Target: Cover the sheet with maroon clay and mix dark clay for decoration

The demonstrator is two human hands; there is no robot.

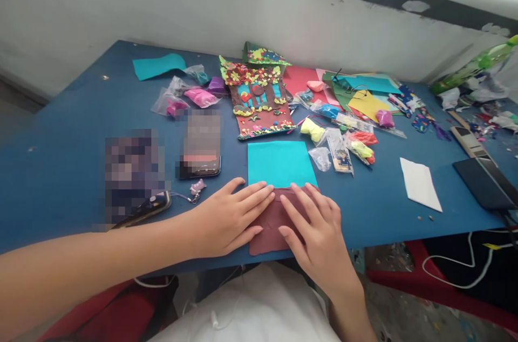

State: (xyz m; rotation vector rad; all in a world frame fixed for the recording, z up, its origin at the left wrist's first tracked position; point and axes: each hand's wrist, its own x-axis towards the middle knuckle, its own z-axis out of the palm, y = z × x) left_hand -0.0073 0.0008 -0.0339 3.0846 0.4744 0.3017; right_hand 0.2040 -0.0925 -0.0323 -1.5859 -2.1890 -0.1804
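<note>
Both hands work over a brown layer [267, 231] at the near edge of the table [73, 110], around the middle of its length. The brown layer covers the near part of a turquoise sheet [279, 161]; the far part of the sheet shows bare.

Left hand [238, 215]: palm down, grip open, fingers extended, fingertips touching the brown layer near its boundary with the turquoise. Right hand [315, 223]: grip open, fingers spread and slightly bent, index and thumb tips on the brown surface, other fingertips close to the same boundary.

Just beyond the sheet, towards the far edge: a decorated panel [259, 99] with brown trunk shapes, blue gaps and small red, yellow and green pieces. A second decorated piece [265, 55], green-backed, stands behind it.

Left of the sheet: a phone [201, 142], a second phone [156, 203] partly blurred, and a small purple charm [198, 186] between them. Pink clay in bags [201, 97] lies beyond the phones; a curled turquoise piece [157, 66] lies near the far left corner.

Right of the panel: coloured sheets [366, 105], a yellow clay lump [312, 130] and a clear packet [340, 152]. Farther right: a folded white paper [421, 184] and a dark flat object [483, 183], identity unclear.
</note>
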